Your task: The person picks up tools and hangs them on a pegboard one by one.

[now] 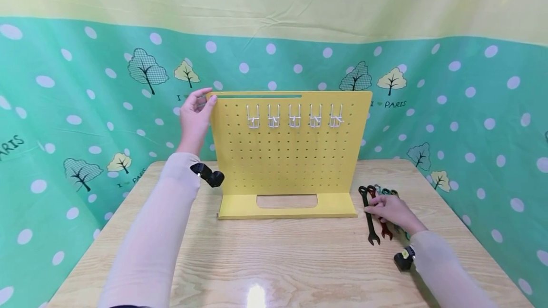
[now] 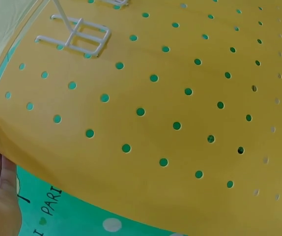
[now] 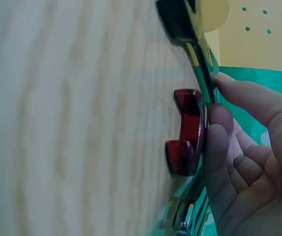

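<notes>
A yellow pegboard (image 1: pixel 287 165) stands upright on its base on the table. Five would-be rows aside, several white wire hooks (image 1: pixel 294 118) hang in a line near its top. My left hand (image 1: pixel 194 120) grips the board's upper left corner, thumb in front and fingers behind. To the right of the board lie several combination wrenches side by side. My right hand (image 1: pixel 396 213) pinches the shaft of the black wrench (image 1: pixel 370 225), the leftmost one, between thumb and fingertips. Beside it is a red wrench (image 3: pixel 192 130); green and other wrenches are partly hidden under the hand.
The wooden table (image 1: pixel 274 260) extends in front of the board. A green and yellow patterned cloth (image 1: pixel 274 56) hangs behind and at both sides. Dark wrist cameras (image 1: pixel 207 175) sit on both sleeves.
</notes>
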`<state>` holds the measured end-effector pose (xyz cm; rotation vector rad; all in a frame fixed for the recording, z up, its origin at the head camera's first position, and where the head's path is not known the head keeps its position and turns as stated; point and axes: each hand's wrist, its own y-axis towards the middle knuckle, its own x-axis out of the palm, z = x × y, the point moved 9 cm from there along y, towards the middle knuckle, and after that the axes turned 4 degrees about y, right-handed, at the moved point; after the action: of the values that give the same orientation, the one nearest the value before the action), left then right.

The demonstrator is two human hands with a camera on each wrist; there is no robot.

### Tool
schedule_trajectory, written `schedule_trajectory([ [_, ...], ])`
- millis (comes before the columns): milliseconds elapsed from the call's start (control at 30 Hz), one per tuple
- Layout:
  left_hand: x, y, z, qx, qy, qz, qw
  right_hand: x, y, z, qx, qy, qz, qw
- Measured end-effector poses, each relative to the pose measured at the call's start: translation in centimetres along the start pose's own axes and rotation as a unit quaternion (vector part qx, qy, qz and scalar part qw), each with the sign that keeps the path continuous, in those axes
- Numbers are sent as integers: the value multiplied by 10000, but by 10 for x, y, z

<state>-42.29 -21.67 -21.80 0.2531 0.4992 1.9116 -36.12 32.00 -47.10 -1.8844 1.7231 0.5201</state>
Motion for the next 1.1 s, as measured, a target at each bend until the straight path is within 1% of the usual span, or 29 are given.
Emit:
schedule_trajectory([
  [167, 0, 1, -1, -2, 28, -63, 10000, 0, 4, 3, 80, -55, 25, 9999],
  [267, 0, 1, -2, -41, 63, -117, 9999, -1, 6, 5, 255, -102, 112, 9996],
  [400, -3, 2, -2, -48, 98, -200, 9997, 0, 7, 4, 336, -91, 129, 9993],
  [500, -4, 2, -1, 22, 189, -250, 9995, 1, 7, 0, 316, -115, 149, 9993],
  [600, -4, 2, 1, 89, 280, -288, 9992, -1, 7, 0, 385, -208, 223, 9988],
  [833, -2, 3, 1, 18, 319, -318, 9990, -2, 10, 2, 400, -164, 235, 9988],
  [1100, -2, 1, 3, 66, 464, -326, 9984, -2, 9, 1, 328, -120, 227, 9991],
])
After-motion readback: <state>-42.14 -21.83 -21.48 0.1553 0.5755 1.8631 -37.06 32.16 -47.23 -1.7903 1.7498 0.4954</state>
